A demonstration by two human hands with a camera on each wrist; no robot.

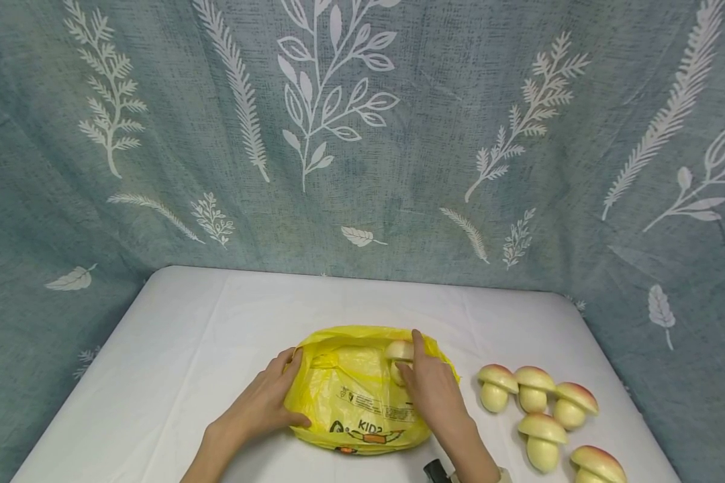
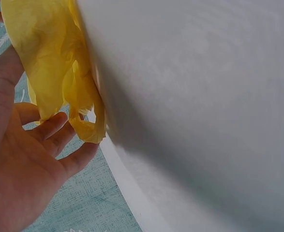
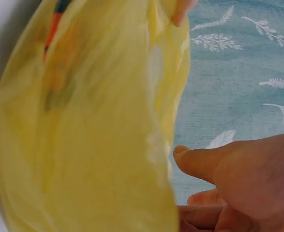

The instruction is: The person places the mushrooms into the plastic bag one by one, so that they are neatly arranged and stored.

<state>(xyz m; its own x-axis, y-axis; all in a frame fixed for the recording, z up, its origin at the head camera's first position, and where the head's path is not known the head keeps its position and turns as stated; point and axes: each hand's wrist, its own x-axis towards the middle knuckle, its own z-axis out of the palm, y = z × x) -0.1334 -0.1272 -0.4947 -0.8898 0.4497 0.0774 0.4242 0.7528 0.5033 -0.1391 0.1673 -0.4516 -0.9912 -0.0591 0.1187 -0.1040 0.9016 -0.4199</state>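
A yellow plastic bag (image 1: 314, 402) with printed figures and lettering lies with its mouth spread wide. My left hand (image 1: 272, 396) grips its left side, the fingers at the rim and the thumb lower down. In the left wrist view, the fingertips meet the crumpled edge of the bag (image 2: 45, 58). Inside the right part of the mouth, my right hand (image 1: 435, 392) holds a toy mushroom (image 1: 399, 350) with a pale cap, the thumb across its stem and the index finger beside the cap. The bag wall hides that mushroom in the right wrist view.
Several mushrooms with cream stems and reddish caps lie to the right of the bag, the nearest mushroom (image 1: 495, 386) close to my right forearm. Everything rests on a white-covered table (image 1: 181, 376). A green leaf-patterned curtain (image 1: 362, 215) hangs behind the table and at its sides.
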